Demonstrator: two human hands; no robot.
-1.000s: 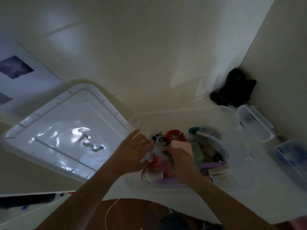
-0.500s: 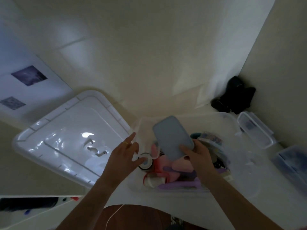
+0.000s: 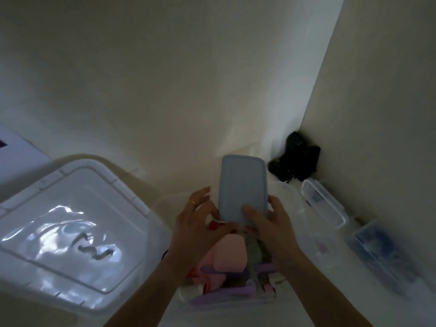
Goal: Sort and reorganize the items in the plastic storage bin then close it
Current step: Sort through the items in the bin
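Right hand (image 3: 271, 223): thumb curled over the near end of a grey-blue rectangular container (image 3: 241, 187), gripping it above the clear plastic storage bin (image 3: 299, 232). Left hand (image 3: 195, 223): fingers spread, thumb touching the container's near edge. Bin contents below: pink lid (image 3: 226, 253), purple pieces, blurred. Bin lid (image 3: 68, 232): lying apart at left. Small clear box (image 3: 323, 204) and black object (image 3: 295, 161): at right.

Bin (image 3: 286, 192) packed w/ pink and purple items, little room inside. Both hands plus the grey-blue lidded box (image 3: 243, 187) block its far end. Bin lid (image 3: 70, 230) fills space to the left; small clear containers (image 3: 324, 202) crowd the right. Black object (image 3: 296, 161), prob. a bag, sits in the corner.
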